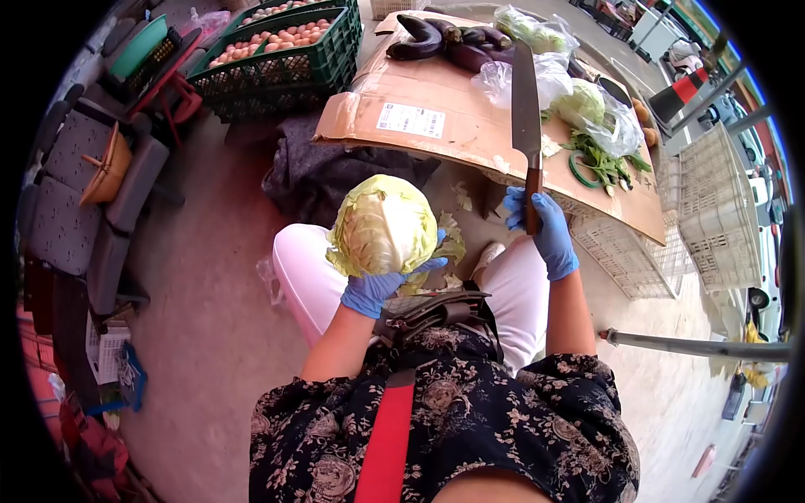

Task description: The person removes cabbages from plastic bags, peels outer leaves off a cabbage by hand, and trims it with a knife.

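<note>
A pale green cabbage (386, 222) rests in my left hand (377, 289), which wears a blue glove and cups it from below and the near side. Some loose outer leaves hang at its right edge. My right hand (549, 235), also gloved in blue, grips a large kitchen knife (527, 109) by its dark wooden handle. The blade points up and away from me, over the edge of the cardboard (470, 101), apart from the cabbage. Several leaf scraps lie on the floor beneath the cabbage.
Eggplants (453, 42), plastic-wrapped cabbages (579, 105) and leafy greens (604, 159) lie on the cardboard. Green crates (285, 75) of eggs stand at the upper left. White crates (629, 251) stand to the right. A metal pole (696, 344) juts in from the right.
</note>
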Motion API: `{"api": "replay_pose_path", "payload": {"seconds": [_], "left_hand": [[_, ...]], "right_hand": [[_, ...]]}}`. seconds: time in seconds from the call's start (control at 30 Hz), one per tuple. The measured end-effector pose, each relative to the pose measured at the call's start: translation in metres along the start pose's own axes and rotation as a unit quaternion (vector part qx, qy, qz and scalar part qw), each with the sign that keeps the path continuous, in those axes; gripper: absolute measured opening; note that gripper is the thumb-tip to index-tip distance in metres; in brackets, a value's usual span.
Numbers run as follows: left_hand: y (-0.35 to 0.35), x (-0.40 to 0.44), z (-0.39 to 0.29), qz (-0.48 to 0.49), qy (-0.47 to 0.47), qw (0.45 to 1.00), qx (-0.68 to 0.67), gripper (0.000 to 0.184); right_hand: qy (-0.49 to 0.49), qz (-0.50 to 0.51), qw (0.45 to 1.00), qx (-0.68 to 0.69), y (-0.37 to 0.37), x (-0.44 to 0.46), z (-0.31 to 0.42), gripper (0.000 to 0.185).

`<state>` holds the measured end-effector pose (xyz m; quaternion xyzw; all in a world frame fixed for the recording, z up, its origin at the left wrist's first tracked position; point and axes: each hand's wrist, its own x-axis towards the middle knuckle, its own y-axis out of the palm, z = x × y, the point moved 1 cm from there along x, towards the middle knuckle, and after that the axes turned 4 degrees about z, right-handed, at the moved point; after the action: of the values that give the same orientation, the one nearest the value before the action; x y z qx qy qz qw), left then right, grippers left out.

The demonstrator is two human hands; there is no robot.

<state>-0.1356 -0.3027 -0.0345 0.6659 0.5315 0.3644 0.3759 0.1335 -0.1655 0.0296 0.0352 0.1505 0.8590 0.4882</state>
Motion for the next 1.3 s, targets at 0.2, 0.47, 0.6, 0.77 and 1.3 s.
{"api": "replay_pose_path", "payload": {"seconds": [0.2,0.47,0.6,0.77,1.3], "left_hand": [[-0.043,-0.005,0.001,-0.052,0.039,0.953,0.295,0.07],[-0.051,-0.03,0.001,-0.009,0.062,0.974,-0.219,0.068],[-0.037,-0.028,0.001,0.096,0.063,0.972,-0.205,0.067],[-0.028,-0.037,0.002,0.058,0.098,0.979,0.171,0.064],[-0.012,-0.029,0.004,-0.097,0.149,0.607,0.774,0.052]], "right_hand": [[0.111,0.051,0.989,-0.089,0.079,-0.02,0.013,0.035],[-0.258,0.105,0.762,-0.584,0.136,-0.047,0.029,0.018],[-0.241,0.12,0.771,-0.577,0.145,-0.051,0.025,0.014],[-0.243,0.102,0.748,-0.609,0.145,-0.052,0.021,0.007],[-0.233,-0.001,0.746,-0.624,0.117,-0.039,-0.001,0.011]]}}
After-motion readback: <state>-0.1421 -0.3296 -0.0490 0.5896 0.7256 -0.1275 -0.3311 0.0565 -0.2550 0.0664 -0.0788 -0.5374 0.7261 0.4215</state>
